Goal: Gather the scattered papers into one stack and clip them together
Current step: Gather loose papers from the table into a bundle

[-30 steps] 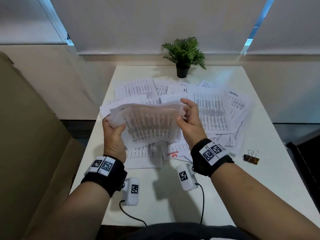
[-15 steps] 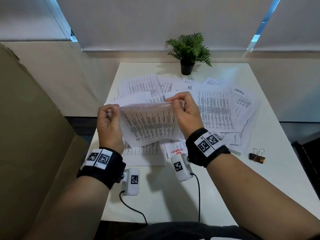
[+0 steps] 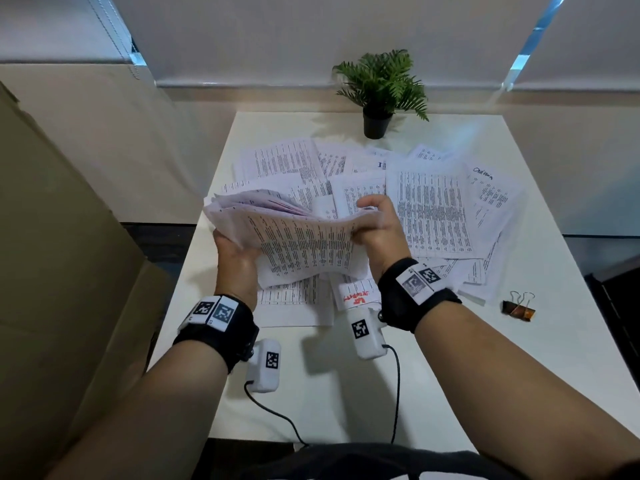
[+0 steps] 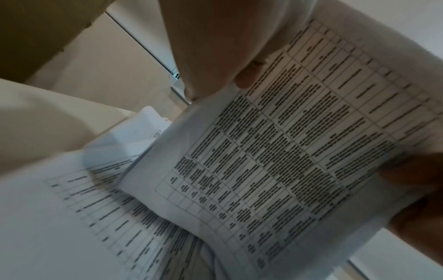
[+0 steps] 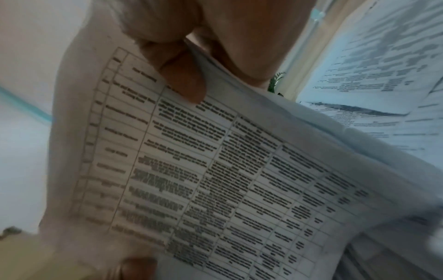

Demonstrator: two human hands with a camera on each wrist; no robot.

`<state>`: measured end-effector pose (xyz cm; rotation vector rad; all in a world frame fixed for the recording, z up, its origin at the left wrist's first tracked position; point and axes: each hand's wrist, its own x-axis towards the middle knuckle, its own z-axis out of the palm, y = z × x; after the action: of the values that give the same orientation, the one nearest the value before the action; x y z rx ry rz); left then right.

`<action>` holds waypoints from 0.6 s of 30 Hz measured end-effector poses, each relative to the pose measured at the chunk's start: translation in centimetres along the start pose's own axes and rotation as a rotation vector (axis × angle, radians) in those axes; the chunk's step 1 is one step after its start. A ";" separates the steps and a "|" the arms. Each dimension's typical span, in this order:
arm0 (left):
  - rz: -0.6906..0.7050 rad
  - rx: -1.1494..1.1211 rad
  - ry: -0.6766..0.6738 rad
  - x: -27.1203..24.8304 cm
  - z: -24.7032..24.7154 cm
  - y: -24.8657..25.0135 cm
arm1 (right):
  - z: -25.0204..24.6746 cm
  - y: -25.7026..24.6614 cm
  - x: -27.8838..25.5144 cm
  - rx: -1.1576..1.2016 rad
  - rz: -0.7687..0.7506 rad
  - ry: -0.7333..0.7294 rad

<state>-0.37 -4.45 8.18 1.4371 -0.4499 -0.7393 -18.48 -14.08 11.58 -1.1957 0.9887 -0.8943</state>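
Note:
I hold a loose bundle of printed sheets [image 3: 298, 240] in the air above the table's near half. My left hand [image 3: 235, 258] supports its left end from below, fingers curled under the paper. My right hand [image 3: 377, 223] grips the right end, thumb on the front sheet. In the wrist views the bundle [image 4: 275, 161] [image 5: 215, 180] fills the frame, with my thumb [image 5: 184, 79] pressed on it. Many more printed sheets [image 3: 429, 209] lie scattered and overlapping on the white table [image 3: 346, 393]. A binder clip [image 3: 518, 308] lies at the right, beside the papers.
A small potted plant [image 3: 379, 88] stands at the table's far edge. A brown cardboard box [image 3: 52, 271] rises close to the table's left side. Cables [image 3: 277, 417] from the wrist cameras hang over the near edge.
The bundle went from held upright and squared between both hands to tilted flatter, its sheets fanned at the left end. My left hand dropped beneath it.

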 end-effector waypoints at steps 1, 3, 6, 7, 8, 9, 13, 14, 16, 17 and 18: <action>0.014 -0.005 0.017 0.2 0.1 0.1 | 0.0 -0.1 0.3 0.031 -0.003 0.010; 0.033 -0.026 0.055 0.4 0.0 0.2 | -0.4 -0.3 0.6 0.094 -0.008 -0.009; 0.003 -0.100 0.062 0.1 -0.5 -0.1 | -1.2 0.5 0.7 0.053 0.048 -0.013; -0.013 -0.125 0.063 -0.1 -0.6 -0.2 | -1.3 1.1 0.6 0.018 0.083 0.004; -0.032 -0.139 0.064 -0.3 -0.7 -0.5 | -1.3 1.7 0.4 0.005 0.117 0.011; -0.051 -0.149 0.060 -0.4 -0.7 -0.7 | -1.2 2.4 0.2 0.015 0.140 0.009; -0.107 -0.246 0.106 -0.2 -0.7 -1.1 | -0.1 3.0 -0.3 0.065 0.137 0.022; -0.089 -0.254 0.140 -0.1 -0.6 -1.0 | 0.1 2.8 -0.3 0.097 0.124 0.017; -0.038 -0.227 0.221 0.1 -0.7 -0.9 | 0.3 2.2 -0.3 0.149 0.109 -0.002; -0.020 -0.204 0.242 0.1 -0.8 -0.9 | 0.4 2.1 -0.3 0.136 0.112 -0.010; -0.011 -0.177 0.246 0.0 -1.0 -1.0 | 0.4 2.1 -0.5 0.108 0.122 -0.020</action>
<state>0.10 -3.70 7.12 1.3431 -0.1815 -0.5861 -18.18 -13.18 9.58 -1.0399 0.9746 -0.8277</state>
